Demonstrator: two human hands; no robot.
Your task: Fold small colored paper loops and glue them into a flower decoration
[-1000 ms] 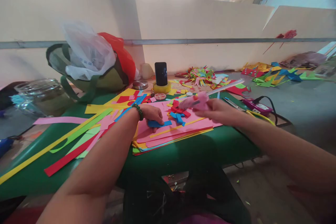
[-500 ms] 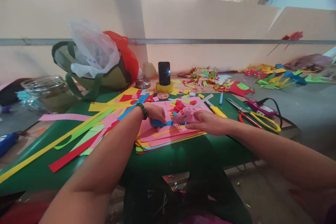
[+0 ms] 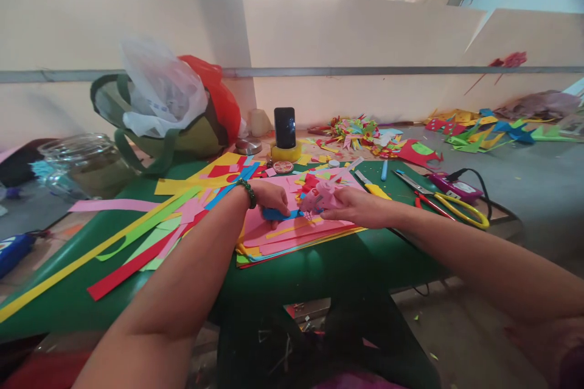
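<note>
My left hand (image 3: 272, 196), with a green bead bracelet at the wrist, presses a small blue paper piece (image 3: 278, 214) onto a stack of pink paper sheets (image 3: 292, 231) on the green table (image 3: 319, 267). My right hand (image 3: 353, 206) is closed around a pink glue gun (image 3: 319, 197), whose tip points down at the blue piece. Red and blue paper scraps (image 3: 312, 182) lie just behind the gun.
Long yellow, green, red and pink paper strips (image 3: 128, 243) spread to the left. A phone (image 3: 285, 127) stands on a yellow tape roll. Yellow-handled scissors (image 3: 456, 203), a cutter (image 3: 371, 185), a bag with plastic sacks (image 3: 159, 109) and a glass jar (image 3: 82, 164) surround the work.
My right hand brought the glue gun down from above the table to the blue piece by my left hand, then shifted it slightly. The left hand stayed in place.
</note>
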